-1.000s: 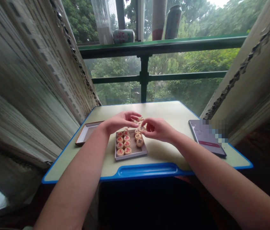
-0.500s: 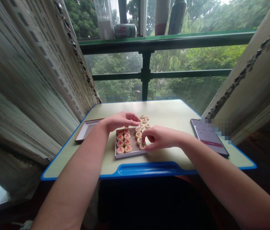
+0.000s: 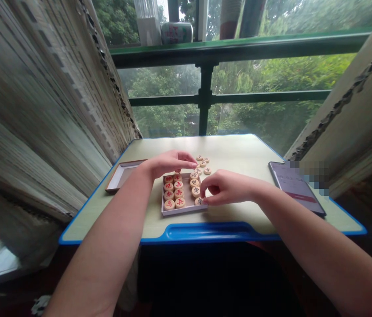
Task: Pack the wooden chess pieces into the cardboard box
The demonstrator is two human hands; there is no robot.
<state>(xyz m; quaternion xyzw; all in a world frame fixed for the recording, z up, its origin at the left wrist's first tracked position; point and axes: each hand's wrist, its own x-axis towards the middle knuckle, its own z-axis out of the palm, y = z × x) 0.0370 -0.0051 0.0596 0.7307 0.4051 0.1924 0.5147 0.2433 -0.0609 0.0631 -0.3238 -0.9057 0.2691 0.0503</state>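
A shallow grey box (image 3: 186,209) on the small table (image 3: 238,154) holds several round wooden chess pieces (image 3: 174,193) with red and black characters. My right hand (image 3: 225,187) rests at the box's right side, fingers curled, fingertips touching a black-marked piece (image 3: 199,201) in the near right corner. My left hand (image 3: 169,162) hovers over the far edge of the box, fingers pressed together; I cannot make out anything between them. Several loose pieces (image 3: 203,164) lie on the table just beyond the box.
The box's lid (image 3: 120,175) lies to the left near the curtain (image 3: 41,110). A phone (image 3: 296,187) lies at the right. The table has a blue rim with a groove (image 3: 206,231) in front. Cans and cups stand on the window rail (image 3: 238,44).
My right hand moved from the loose pieces toward me and set a black-marked piece in the box's near right corner. My left hand stayed over the box's far edge.
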